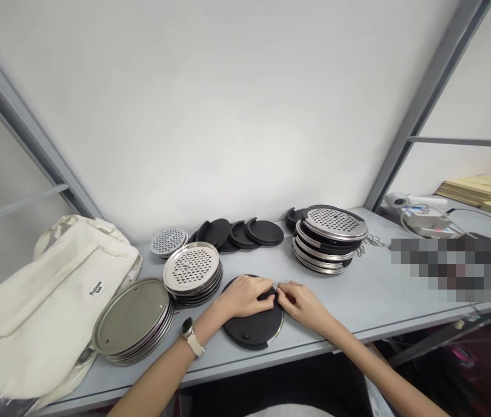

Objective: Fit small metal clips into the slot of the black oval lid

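Observation:
A black round disc with a metal rim showing at its right edge lies on the grey table. My left hand rests across its upper part, fingers bent, thumb and forefinger closed at the right edge. My right hand pinches a small metal wire ring at that same edge, close to the left fingertips. Just left of the disc is a stack of round metal grater plates. Farther left stand stacked olive-green round plates.
Black round covers lie along the wall. A tall stack of grater plates and black rings stands at the right, beside loose metal hooks. A cream bag covers the left end. Yellowish flat pieces lie far right.

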The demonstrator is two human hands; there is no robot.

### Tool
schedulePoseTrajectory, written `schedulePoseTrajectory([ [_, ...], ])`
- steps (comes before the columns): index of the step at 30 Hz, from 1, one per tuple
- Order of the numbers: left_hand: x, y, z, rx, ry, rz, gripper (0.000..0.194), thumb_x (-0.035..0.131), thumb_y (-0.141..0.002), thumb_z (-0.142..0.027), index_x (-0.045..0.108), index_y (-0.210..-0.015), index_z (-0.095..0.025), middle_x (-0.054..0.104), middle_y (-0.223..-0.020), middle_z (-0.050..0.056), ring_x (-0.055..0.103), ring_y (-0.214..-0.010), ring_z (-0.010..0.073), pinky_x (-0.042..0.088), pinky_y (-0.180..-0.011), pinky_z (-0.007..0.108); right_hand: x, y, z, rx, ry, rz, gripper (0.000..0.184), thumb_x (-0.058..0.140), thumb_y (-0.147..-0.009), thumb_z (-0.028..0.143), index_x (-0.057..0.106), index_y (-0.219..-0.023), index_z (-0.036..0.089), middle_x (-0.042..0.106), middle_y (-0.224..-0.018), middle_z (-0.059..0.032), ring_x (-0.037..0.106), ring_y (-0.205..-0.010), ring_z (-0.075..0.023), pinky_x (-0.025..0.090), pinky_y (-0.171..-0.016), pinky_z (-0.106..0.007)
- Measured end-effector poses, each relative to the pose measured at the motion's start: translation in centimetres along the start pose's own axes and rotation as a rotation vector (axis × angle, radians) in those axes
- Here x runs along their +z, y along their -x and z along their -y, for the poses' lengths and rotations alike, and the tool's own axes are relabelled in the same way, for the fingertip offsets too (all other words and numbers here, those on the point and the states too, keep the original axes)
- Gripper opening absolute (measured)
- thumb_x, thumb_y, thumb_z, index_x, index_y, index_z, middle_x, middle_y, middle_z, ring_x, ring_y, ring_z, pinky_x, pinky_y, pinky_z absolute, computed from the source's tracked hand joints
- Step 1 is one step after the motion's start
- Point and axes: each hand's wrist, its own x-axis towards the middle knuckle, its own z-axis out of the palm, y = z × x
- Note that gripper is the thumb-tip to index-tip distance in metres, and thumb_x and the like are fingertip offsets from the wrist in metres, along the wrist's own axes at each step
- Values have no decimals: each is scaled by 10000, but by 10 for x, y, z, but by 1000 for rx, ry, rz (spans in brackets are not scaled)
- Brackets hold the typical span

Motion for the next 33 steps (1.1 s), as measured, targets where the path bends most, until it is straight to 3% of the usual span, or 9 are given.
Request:
schedulePoseTrajectory([
  [7, -1, 1, 0, -8, -7, -1, 120, 519, -855, -287, 479, -787, -197, 585, -710, -23, 520, -609, 129, 266, -551, 265, -1, 1, 1, -54, -17, -5, 315, 291, -965, 270, 416, -682, 207, 495, -609, 6, 471, -616, -155, 330, -611, -263],
  [33, 1, 0, -1, -60, -16, 0, 119, 523, -839, -292, 492, -773, -199, 571, -687, -23, 517, -595, 126, 284, -554, 262, -1, 0, 2, 1, -11, -19, 330, 352, -915, 251, 422, -596, 206, 451, -534, 22, 453, -570, -145, 317, -566, -249],
])
